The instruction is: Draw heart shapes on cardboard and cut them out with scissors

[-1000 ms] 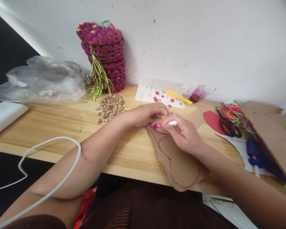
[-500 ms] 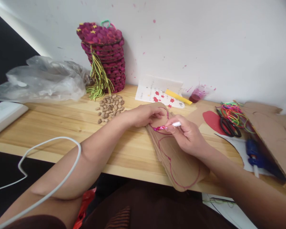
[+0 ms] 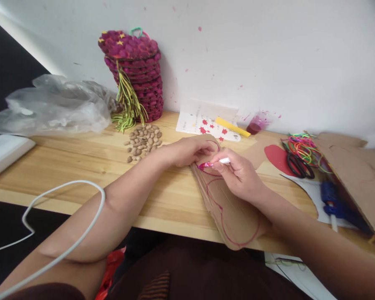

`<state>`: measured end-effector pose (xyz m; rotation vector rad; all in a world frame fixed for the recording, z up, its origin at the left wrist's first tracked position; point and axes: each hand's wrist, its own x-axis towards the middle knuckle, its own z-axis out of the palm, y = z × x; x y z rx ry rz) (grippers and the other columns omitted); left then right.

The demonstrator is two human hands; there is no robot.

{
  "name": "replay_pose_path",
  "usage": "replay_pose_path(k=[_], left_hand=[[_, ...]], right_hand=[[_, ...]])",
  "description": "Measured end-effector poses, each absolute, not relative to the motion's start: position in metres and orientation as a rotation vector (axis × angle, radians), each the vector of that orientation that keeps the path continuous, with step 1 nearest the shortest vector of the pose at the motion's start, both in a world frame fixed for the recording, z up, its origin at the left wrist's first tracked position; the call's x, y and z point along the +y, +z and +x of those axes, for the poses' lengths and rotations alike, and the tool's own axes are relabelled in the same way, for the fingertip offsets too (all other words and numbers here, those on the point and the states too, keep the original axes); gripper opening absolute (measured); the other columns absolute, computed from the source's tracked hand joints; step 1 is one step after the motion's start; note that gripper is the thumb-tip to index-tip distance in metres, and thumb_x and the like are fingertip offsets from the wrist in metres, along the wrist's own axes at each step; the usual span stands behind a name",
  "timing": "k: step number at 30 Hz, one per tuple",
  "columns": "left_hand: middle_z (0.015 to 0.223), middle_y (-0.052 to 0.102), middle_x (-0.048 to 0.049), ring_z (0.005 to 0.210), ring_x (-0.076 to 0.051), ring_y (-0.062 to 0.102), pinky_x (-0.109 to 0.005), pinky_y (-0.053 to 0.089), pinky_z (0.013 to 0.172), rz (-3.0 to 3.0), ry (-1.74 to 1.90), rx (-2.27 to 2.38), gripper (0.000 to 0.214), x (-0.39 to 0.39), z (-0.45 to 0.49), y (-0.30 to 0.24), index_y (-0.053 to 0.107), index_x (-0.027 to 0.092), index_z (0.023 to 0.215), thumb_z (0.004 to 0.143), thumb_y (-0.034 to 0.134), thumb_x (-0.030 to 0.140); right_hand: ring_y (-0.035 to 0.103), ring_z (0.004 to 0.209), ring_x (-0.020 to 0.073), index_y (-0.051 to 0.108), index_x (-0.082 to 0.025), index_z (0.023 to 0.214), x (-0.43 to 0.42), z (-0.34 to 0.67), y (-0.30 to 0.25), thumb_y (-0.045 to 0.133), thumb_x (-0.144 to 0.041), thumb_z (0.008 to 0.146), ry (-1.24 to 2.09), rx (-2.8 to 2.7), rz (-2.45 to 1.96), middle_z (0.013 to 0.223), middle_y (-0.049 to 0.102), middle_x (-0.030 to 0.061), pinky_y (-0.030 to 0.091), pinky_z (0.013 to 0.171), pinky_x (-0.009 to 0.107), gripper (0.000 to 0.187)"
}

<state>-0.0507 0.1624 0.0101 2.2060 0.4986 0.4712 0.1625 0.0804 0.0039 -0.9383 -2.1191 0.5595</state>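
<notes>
A brown cardboard stack (image 3: pixel 234 216) lies on the table, its near end reaching past the front edge. Curved purple-red outlines run over its top sheet. My right hand (image 3: pixel 239 175) pinches a marker (image 3: pixel 208 165) with a pink patterned barrel and a white end. The marker's tip rests on the purple line near the cardboard's left edge. My left hand (image 3: pixel 190 151) holds the far left part of the cardboard, fingers bent on top and thumb by the edge. Part of the far outline is hidden under that hand.
Seeds (image 3: pixel 143 141) lie left of my left hand, before a purple basket (image 3: pixel 137 79) and a plastic bag (image 3: pixel 59 106). Behind are a star-strewn paper (image 3: pixel 187 121) and a cup of dark red liquid (image 3: pixel 255 125). Black scissors (image 3: pixel 298 164) and a blue glue gun (image 3: pixel 329 198) sit right.
The marker tip and my right hand have shifted slightly left along the purple line. My left hand keeps its place on the cardboard. The whole view has moved a little.
</notes>
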Motion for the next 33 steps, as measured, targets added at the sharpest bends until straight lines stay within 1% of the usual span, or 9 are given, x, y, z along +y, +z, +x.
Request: replay_pose_path(k=[10,13,16,18,22,25,28,30,33], left_hand=[[0.14,0.067,0.0003,0.132,-0.018,0.061,-0.036,0.045,0.114,2.139,0.389,0.501,0.073,0.165,-0.054,0.006,0.065,0.027,0.128,0.069,0.044,-0.009],[0.136,0.071,-0.0006,0.126,-0.018,0.066,-0.036,0.049,0.11,2.169,0.385,0.582,0.068,0.166,-0.055,0.003,0.066,0.027,0.129,0.073,0.047,-0.007],[0.125,0.076,-0.0035,0.115,-0.019,0.071,-0.033,0.054,0.1,2.184,0.428,0.648,0.057,0.167,-0.053,0.001,0.069,0.024,0.127,0.078,0.053,-0.002],[0.114,0.08,-0.0038,0.105,-0.018,0.074,-0.032,0.056,0.095,2.164,0.551,0.682,0.044,0.165,-0.052,0.002,0.072,0.022,0.12,0.083,0.056,0.004],[0.1,0.081,-0.0055,0.091,-0.018,0.073,-0.029,0.055,0.088,2.015,0.92,0.755,0.018,0.159,-0.049,0.009,0.077,0.018,0.101,0.09,0.065,0.026],[0.074,0.073,-0.0024,0.068,-0.013,0.063,-0.024,0.05,0.068,1.943,1.054,0.791,0.025,0.151,-0.048,0.021,0.075,0.015,0.084,0.089,0.072,0.04],[0.062,0.064,-0.0005,0.059,-0.011,0.055,-0.022,0.045,0.058,1.889,1.1,0.737,0.038,0.135,-0.044,0.042,0.066,0.015,0.066,0.089,0.073,0.045],[0.064,0.065,-0.0013,0.059,-0.011,0.057,-0.022,0.048,0.058,1.851,1.082,0.596,0.036,0.115,-0.045,0.061,0.069,0.016,0.072,0.095,0.068,0.043],[0.078,0.073,-0.0051,0.069,-0.016,0.069,-0.028,0.056,0.062,1.829,1.045,0.376,0.021,0.059,-0.06,0.079,0.077,0.022,0.102,0.1,0.062,0.036]], right_hand=[[0.054,0.063,0.0133,0.06,-0.025,0.096,0.068,0.169,0.016,0.055,-0.027,0.106,0.534,-2.107,-1.042,0.079,0.063,-0.0019,0.043,0.061,0.027,0.012],[0.058,0.064,0.0138,0.064,-0.025,0.097,0.063,0.177,0.018,0.058,-0.031,0.105,0.55,-1.98,-1.038,0.078,0.064,-0.0014,0.047,0.061,0.027,0.012],[0.067,0.072,0.0165,0.066,-0.025,0.101,0.055,0.189,0.017,0.06,-0.037,0.105,0.605,-1.73,-1.045,0.083,0.068,0.0008,0.055,0.069,0.03,0.014],[0.07,0.076,0.018,0.067,-0.026,0.101,0.05,0.201,0.015,0.065,-0.041,0.102,0.683,-1.522,-1.058,0.085,0.069,0.0012,0.059,0.073,0.034,0.016],[0.065,0.065,0.0159,0.07,-0.027,0.095,0.038,0.226,0.01,0.08,-0.048,0.089,0.823,-1.078,-1.028,0.07,0.062,-0.0036,0.064,0.067,0.034,0.024],[0.066,0.064,0.0148,0.073,-0.026,0.094,0.029,0.242,0.006,0.087,-0.048,0.08,0.82,-0.902,-1.05,0.07,0.066,-0.003,0.065,0.067,0.033,0.03],[0.069,0.063,0.0145,0.074,-0.025,0.091,0.023,0.252,-0.002,0.093,-0.047,0.071,0.812,-0.823,-1.071,0.074,0.071,-0.0012,0.065,0.066,0.031,0.035],[0.069,0.063,0.0141,0.074,-0.024,0.09,0.023,0.255,-0.009,0.094,-0.046,0.069,0.797,-0.786,-1.077,0.075,0.072,-0.0011,0.065,0.065,0.031,0.036],[0.069,0.061,0.0137,0.074,-0.024,0.091,0.024,0.257,-0.021,0.093,-0.045,0.071,0.795,-0.737,-1.101,0.075,0.072,-0.0013,0.065,0.064,0.03,0.035]])
